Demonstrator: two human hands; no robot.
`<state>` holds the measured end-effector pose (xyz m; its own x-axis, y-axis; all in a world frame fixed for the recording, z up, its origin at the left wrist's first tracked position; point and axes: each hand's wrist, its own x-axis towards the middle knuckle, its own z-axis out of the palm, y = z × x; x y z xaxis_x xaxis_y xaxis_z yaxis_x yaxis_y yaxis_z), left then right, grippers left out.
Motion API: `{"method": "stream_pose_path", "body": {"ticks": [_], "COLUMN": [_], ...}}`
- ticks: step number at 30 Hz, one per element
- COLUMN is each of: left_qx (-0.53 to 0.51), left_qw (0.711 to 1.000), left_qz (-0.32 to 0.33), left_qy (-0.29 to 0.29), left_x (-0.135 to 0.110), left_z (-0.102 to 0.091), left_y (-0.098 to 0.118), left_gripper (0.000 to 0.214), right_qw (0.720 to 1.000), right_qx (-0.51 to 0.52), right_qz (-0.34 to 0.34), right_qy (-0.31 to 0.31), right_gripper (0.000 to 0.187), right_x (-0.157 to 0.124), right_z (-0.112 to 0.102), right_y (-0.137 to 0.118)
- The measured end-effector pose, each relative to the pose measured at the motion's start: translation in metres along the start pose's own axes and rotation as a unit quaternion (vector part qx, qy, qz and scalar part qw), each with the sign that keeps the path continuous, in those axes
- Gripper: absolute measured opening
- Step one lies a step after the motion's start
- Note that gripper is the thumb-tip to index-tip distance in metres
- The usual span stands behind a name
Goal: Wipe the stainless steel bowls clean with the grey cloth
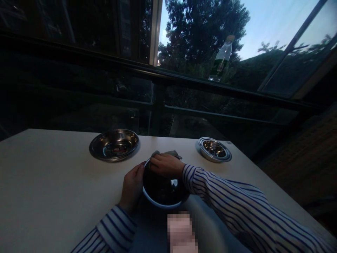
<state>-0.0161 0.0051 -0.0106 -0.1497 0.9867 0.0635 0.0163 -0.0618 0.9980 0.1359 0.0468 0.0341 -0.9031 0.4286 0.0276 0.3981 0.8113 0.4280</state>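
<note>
A steel bowl (163,196) with a dark inside sits at the near edge of the white table (52,175). My left hand (133,186) is wrapped round the bowl's left rim, fingers closed on it. My right hand (165,164) is closed on a grey cloth (172,153) and rests on the bowl's far rim. Both arms wear striped sleeves.
A wide steel dish (114,144) stands further back on the left. A stack of smaller steel bowls (214,149) stands at the back right near the table's edge. A plastic bottle (221,59) stands on the window ledge behind a dark rail.
</note>
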Motion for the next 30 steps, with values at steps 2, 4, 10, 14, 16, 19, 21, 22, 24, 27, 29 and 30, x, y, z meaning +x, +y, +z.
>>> {"method": "stream_pose_path", "body": {"ticks": [2,4,10,14,16,19,21,22,24,27,29,30], "left_qx": [-0.003,-0.014,0.007,0.035,0.031,0.018,0.013,0.011,0.0,-0.016,-0.024,-0.027], "left_qw": [1.0,1.0,1.0,0.999,0.999,1.0,1.0,1.0,1.0,1.0,1.0,1.0], "left_qz": [-0.001,-0.006,-0.018,-0.011,-0.008,-0.009,-0.009,-0.009,-0.008,-0.009,-0.012,-0.015], "left_qy": [0.002,-0.005,0.024,0.023,0.019,0.014,0.011,0.011,0.01,0.012,0.007,0.005], "left_x": [0.002,0.003,0.003,0.001,0.001,0.001,0.001,0.001,0.0,0.001,0.001,0.002], "left_z": [-0.001,-0.002,0.0,-0.001,-0.002,-0.002,-0.001,-0.001,0.0,0.0,-0.001,-0.001], "left_y": [0.0,-0.002,-0.004,-0.001,-0.001,-0.001,-0.001,-0.001,-0.001,-0.002,-0.003,-0.004], "left_gripper": [0.039,0.041,0.04,0.038,0.038,0.037,0.034,0.033,0.033,0.034,0.035,0.035], "right_qw": [1.0,0.999,0.981,0.963,0.948,0.919,0.902,0.897,0.899,0.917,0.928,0.934], "right_qx": [0.007,0.014,0.051,0.108,0.153,0.244,0.3,0.32,0.338,0.329,0.315,0.305], "right_qz": [-0.021,0.011,0.124,0.136,0.137,0.123,0.106,0.101,0.099,0.115,0.125,0.129], "right_qy": [0.001,-0.034,-0.138,-0.207,-0.243,-0.284,-0.291,-0.287,-0.26,-0.196,-0.153,-0.135], "right_gripper": [0.022,0.022,0.02,0.013,0.016,0.017,0.013,0.014,0.014,0.021,0.031,0.034], "right_x": [0.006,0.004,-0.029,-0.038,-0.037,-0.033,-0.028,-0.025,-0.017,-0.003,0.004,0.007], "right_z": [-0.004,-0.008,-0.017,-0.025,-0.032,-0.041,-0.044,-0.043,-0.039,-0.029,-0.022,-0.019], "right_y": [0.002,0.006,0.009,-0.003,-0.009,-0.018,-0.025,-0.029,-0.036,-0.044,-0.044,-0.043]}}
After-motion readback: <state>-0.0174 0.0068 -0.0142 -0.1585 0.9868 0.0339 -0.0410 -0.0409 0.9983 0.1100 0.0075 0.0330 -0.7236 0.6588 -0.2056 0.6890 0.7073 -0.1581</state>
